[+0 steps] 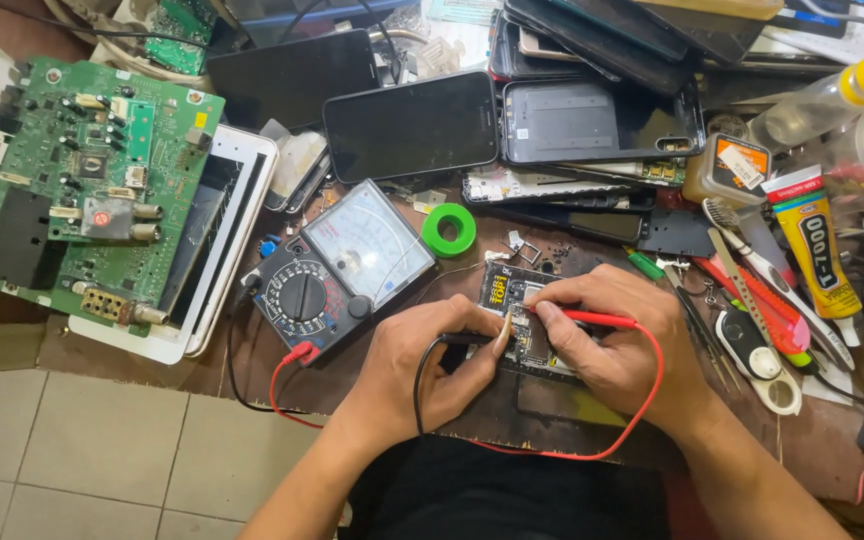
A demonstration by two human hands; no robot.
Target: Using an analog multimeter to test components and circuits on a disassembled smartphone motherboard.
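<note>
The workbench is covered by a dark mat and crowded with parts. A large green circuit board is laid at the far left, partly over a white tablet. Several dark phones and an opened phone shell are stacked along the far edge. An analog multimeter, with a pale dial face and a black selector knob, is placed near the centre, just left of the hands. The left hand is closed around a black probe, pinched between thumb and fingers, with its black lead looped below the wrist. The right hand is closed around a red probe, pinched between thumb and forefinger, and its red lead is curved under the hand back toward the meter. Both probe tips are directed at a small phone board, which is laid flat on the mat between the two hands, just right of the meter. A yellow glue tube and a green tape roll are positioned nearby; tweezers are laid right of the right hand.
</note>
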